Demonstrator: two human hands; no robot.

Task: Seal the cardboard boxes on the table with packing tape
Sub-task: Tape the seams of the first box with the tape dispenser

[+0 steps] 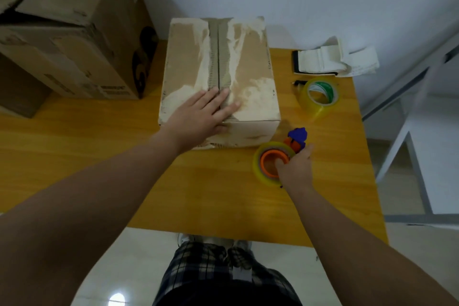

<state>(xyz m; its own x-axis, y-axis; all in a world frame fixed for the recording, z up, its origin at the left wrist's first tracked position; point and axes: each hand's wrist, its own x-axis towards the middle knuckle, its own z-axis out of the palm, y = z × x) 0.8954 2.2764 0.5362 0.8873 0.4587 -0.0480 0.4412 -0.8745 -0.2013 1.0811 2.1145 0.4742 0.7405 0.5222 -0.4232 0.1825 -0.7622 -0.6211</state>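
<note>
Box (218, 77): stands at the centre of the frame on the table (99, 156), near its far edge. Top flaps are closed and meet at a seam running from the far edge to the near edge. The cardboard skin on both sides of the seam is torn away in pale patches. Whether any tape lies over the seam cannot be told.

Left hand (201, 117): lies palm down on the near end of the box top. Fingers are straight and slightly spread, with the fingertips across the seam. It holds nothing.

Right hand (295, 169): lower right of the box, just above the table. Fingers are curled around the dispenser (273, 164), gripping it at the orange core. The dispenser carries a roll of clear yellowish tape, and its blue head (298, 135) points toward the near right corner of the box. The head is close to the box; contact cannot be confirmed.

Spare roll (320, 97): clear tape, tilted on the table to the right of the box and apart from it.

Other items: a small black object (298, 82) lies between the box and the spare roll. A heap of white strips on a black-edged pad (332, 59) lies at the far right corner of the table. A big box (69, 32) fills the upper left of the frame, apart from the small one. A white frame (409, 144) stands on the floor at the right edge. Plaid shorts (223, 273) show at the bottom centre.
</note>
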